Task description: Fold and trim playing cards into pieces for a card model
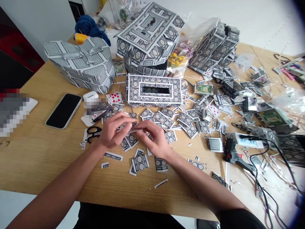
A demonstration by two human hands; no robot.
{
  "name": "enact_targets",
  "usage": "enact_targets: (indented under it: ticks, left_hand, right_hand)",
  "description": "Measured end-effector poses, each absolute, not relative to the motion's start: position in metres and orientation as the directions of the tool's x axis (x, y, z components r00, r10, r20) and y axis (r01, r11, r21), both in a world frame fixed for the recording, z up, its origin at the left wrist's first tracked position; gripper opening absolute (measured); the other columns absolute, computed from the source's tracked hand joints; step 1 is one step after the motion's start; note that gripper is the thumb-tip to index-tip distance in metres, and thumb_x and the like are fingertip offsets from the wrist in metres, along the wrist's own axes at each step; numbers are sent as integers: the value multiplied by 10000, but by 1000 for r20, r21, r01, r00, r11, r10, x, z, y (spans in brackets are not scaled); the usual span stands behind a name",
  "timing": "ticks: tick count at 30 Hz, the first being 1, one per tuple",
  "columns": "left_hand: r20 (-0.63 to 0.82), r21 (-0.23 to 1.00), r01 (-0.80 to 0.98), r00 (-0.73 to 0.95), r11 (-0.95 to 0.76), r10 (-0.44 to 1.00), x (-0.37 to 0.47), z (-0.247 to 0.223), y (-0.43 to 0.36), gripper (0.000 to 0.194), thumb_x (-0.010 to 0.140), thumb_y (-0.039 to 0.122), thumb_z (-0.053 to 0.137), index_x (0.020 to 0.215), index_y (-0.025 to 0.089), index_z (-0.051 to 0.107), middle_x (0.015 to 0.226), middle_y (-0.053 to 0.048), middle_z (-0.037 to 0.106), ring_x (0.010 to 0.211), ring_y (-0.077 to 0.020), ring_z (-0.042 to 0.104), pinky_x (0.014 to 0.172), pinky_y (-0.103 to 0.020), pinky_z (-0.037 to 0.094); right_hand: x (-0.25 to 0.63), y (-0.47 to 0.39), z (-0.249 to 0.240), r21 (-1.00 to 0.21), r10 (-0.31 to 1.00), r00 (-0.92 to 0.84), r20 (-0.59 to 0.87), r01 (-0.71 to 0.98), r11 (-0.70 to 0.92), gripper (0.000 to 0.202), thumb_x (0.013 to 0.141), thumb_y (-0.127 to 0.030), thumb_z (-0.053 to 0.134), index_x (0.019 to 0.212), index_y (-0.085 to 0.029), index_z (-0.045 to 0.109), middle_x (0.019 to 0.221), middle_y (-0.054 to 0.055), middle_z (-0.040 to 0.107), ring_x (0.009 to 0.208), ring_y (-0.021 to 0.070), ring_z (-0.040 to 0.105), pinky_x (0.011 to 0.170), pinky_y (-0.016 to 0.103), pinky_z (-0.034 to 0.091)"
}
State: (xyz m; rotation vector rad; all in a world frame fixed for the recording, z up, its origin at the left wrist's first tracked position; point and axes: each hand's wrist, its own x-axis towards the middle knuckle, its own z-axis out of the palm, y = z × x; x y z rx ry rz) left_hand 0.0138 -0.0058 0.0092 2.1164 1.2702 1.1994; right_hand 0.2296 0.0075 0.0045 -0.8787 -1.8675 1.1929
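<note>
My left hand (113, 131) and my right hand (153, 138) meet above the table, thumbs and fingertips pinching a thin playing card piece (133, 129) between them. It is seen nearly edge-on, and the fingers cover most of it. Below and around the hands lie cut and folded playing cards (140, 163) with dark patterned backs. Black-handled scissors (93, 133) rest just left of my left hand, their blades hidden. Beyond both hands stands a box made of folded cards (154, 90), with a rectangular opening in its top.
A phone (64, 111) and a white earbud case (90, 96) lie left. Behind are a grey card-woven basket (82, 65), a lidded card box (147, 38) and another card structure (212, 47). A glue gun (238, 159), cables and card scraps occupy the right.
</note>
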Motion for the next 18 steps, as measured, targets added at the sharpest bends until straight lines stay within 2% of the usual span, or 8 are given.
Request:
enact_targets:
  ticks: [3,6,8,12,15,18]
  left_hand:
    - [414,724,476,279,-499,867,16,10,-8,310,1006,369,564,1204,202,733,1094,-101,762,969,-233,720,854,-376,587]
    - [394,676,597,203,-432,897,21,5,-7,148,993,327,627,1012,208,712,896,-51,755,771,-178,680,738,-306,550]
    - [422,639,650,151,-411,894,23,2,-7,138,1000,297,622,906,205,664,781,-21,710,680,-150,630,675,-274,509]
    - [425,630,682,97,-372,900,20,0,-7,159,1026,327,587,933,204,629,707,9,660,609,-138,590,612,-261,464]
    - [378,657,668,109,-350,919,18,-2,-7,192,1058,340,527,949,212,620,740,-8,706,639,-156,643,629,-276,483]
    - [377,673,654,99,-346,921,17,-3,-7,259,1081,307,470,865,224,586,754,-24,740,697,-170,699,678,-290,506]
  right_hand:
    - [230,13,1,-992,932,-362,33,100,74,312,1051,-483,596,1139,-202,699,915,50,760,795,190,720,735,351,618]
    - [231,16,-3,-999,939,-344,-26,50,-9,370,1045,-543,601,1153,-196,669,898,47,775,743,184,726,703,337,614]
    - [232,18,-3,-997,936,-351,-21,71,4,370,1062,-552,567,1150,-204,659,884,45,782,716,181,728,697,335,608]
    - [233,18,-2,-983,927,-375,7,166,75,355,1089,-536,519,1119,-214,663,810,28,772,632,172,693,637,315,567]
    - [234,19,0,-957,930,-365,41,255,142,350,1093,-511,517,1075,-204,684,777,23,757,613,165,653,611,303,523]
    - [235,20,2,-914,933,-345,103,338,226,342,1100,-475,506,1060,-202,710,801,30,752,673,175,657,658,314,513]
